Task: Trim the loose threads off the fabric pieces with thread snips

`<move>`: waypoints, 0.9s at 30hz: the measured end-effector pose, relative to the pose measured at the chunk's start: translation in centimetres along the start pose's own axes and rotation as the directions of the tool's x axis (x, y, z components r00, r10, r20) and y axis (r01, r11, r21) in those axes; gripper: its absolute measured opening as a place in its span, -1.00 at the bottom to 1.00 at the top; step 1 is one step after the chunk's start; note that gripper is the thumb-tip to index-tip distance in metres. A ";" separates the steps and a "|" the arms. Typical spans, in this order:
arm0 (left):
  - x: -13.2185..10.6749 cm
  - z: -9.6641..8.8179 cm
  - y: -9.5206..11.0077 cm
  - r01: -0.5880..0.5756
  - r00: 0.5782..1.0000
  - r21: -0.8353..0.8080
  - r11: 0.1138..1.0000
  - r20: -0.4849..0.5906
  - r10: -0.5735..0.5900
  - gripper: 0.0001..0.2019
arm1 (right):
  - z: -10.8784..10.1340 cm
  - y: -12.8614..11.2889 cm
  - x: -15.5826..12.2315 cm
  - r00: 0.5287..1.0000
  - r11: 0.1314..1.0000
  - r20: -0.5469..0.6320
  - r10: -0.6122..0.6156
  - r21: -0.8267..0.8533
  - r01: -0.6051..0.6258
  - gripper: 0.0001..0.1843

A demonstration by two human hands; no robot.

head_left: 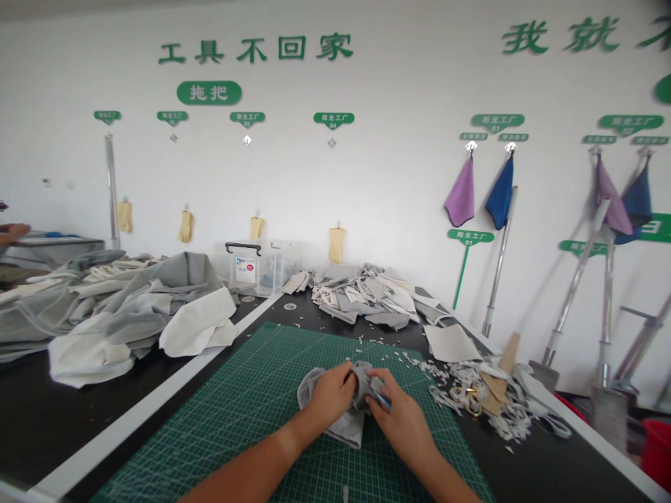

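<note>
My left hand (331,395) is closed on a bunched piece of grey fabric (346,427), which rests folded and crumpled over the green cutting mat (235,391). On the other side of the fabric, my right hand (401,413) is closed around a small slim tool with a blue part (383,398). Fingers cover most of that tool, so its exact kind is not visible. Both hands meet at the upper part of the cloth, with the right fingertips close against it.
Grey and white fabric is heaped at left (131,307) and at the back (367,293), near a clear plastic box (245,269). Gold-handled scissors (473,402) lie among scraps (511,423) at right. Another person's hand (15,232) shows at far left.
</note>
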State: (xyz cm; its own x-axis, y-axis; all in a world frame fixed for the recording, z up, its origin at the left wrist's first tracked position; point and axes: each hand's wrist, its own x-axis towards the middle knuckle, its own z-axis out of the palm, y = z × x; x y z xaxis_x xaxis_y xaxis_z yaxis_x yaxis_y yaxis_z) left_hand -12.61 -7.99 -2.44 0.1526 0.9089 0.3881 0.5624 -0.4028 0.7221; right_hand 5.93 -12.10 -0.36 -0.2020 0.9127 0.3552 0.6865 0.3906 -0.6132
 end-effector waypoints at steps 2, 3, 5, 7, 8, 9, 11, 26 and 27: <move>-0.1 0.0 0.0 -0.027 1.000 -0.003 1.000 -0.015 0.027 -0.75 | -0.3 0.0 0.1 1.000 1.000 -0.018 -0.003 0.000 0.003 -0.74; -0.1 0.0 0.1 -0.040 0.999 0.000 0.999 -0.022 0.040 -0.76 | -0.4 0.0 0.1 1.000 1.000 -0.020 -0.001 0.003 0.001 -0.76; -0.1 0.0 0.1 -0.047 0.998 0.016 0.999 -0.028 0.047 -0.76 | -0.5 0.2 0.2 1.000 1.000 -0.024 0.009 0.005 -0.008 -0.79; -0.1 -0.1 0.1 -0.050 0.998 0.035 0.998 -0.029 0.051 -0.76 | -0.3 0.5 0.3 0.999 1.000 -0.028 0.018 -0.006 -0.018 -0.82; -0.1 -0.1 0.2 -0.051 0.998 0.046 0.998 -0.029 0.053 -0.75 | -0.2 0.7 0.4 0.999 1.000 -0.030 0.019 -0.012 -0.019 -0.84; -0.1 -0.2 0.2 -0.053 0.998 0.056 0.997 -0.029 0.055 -0.75 | -0.1 0.8 0.4 0.999 1.000 -0.031 0.016 -0.014 -0.016 -0.84; -0.2 -0.2 0.4 -0.059 0.998 0.078 0.995 -0.028 0.061 -0.75 | 0.0 1.1 0.5 0.999 1.000 -0.035 0.004 -0.007 -0.004 -0.85; -1.1 -1.0 2.0 -0.094 0.994 0.282 0.955 0.076 0.076 -0.84 | -0.1 1.5 0.9 0.996 0.979 -0.087 0.036 0.202 -0.017 -0.70; -1.2 -1.1 2.1 -0.099 0.994 0.289 0.952 0.080 0.079 -0.86 | -0.1 1.5 0.9 0.995 0.976 -0.093 0.039 0.217 -0.018 -0.68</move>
State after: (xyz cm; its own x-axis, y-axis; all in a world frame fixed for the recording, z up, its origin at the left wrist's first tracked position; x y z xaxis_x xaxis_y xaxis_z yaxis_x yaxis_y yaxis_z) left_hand -12.51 -9.99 -0.78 0.2613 0.8801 0.3964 0.7552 -0.4422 0.4839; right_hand 6.90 -10.67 -0.87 -0.1091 0.9123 0.3947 0.5219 0.3905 -0.7584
